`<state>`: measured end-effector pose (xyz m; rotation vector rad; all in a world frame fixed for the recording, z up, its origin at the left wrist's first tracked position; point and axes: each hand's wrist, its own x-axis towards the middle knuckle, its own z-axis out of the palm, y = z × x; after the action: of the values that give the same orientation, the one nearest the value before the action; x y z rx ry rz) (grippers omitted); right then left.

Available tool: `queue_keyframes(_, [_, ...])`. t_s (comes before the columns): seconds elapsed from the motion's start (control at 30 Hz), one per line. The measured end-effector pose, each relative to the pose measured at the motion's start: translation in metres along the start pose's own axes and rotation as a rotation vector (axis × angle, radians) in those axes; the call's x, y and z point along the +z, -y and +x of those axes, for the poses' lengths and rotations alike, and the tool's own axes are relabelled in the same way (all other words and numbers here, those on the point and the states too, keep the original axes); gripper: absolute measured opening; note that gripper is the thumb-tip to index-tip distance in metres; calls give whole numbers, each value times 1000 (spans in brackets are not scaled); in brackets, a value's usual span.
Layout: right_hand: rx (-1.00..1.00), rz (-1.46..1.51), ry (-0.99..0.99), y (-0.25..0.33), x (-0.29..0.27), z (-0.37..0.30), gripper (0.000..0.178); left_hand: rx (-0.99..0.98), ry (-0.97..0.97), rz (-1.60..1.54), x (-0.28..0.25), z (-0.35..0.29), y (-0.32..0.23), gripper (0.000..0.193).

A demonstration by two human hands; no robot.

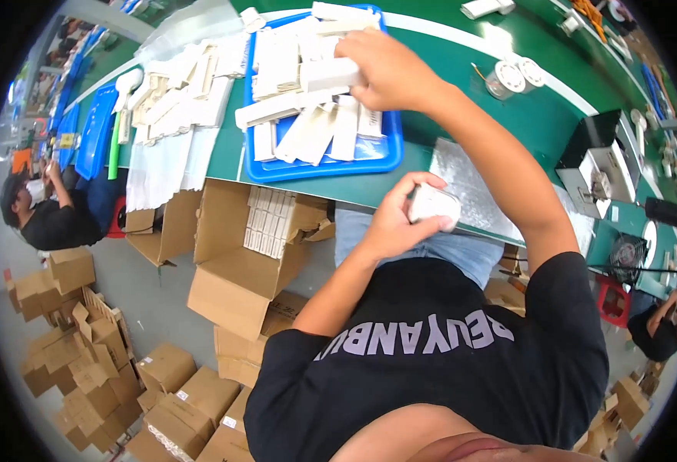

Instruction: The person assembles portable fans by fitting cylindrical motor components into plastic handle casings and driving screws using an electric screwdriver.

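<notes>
My left hand [394, 221] is closed round a small white rounded piece [436, 206], held in front of my lap at the table's edge. My fingers hide part of it, so its exact kind does not show. Reaching out over the blue tray [388, 158], my right hand [391, 71] grips the end of a white oblong box-shaped piece [329, 75]. Under and around that piece, the tray carries a heap of long white pieces [315, 127], several lying across each other and one jutting over the left rim.
Left of the tray, more white pieces [188, 100] lie on plastic sheeting [161, 165]. A silvery bubble-wrap sheet [473, 185] lies at the table edge. White spools [508, 77], an opened black-and-white box [604, 162] and a fan [628, 254] stand rightward. Cardboard boxes [234, 269] crowd below; co-workers [57, 204] sit either side.
</notes>
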<state>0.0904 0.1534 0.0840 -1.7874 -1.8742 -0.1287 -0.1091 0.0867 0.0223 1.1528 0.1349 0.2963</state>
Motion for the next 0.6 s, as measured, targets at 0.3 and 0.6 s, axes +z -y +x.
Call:
queue_keyframes(0.3, [543,1364,-581,15,-71,-238,36,329,-94,760,35,51,0,17])
queue_keyframes(0.6, [182,781,-777,60,-106,-267,38,434,30,1013,80,69,-3,22])
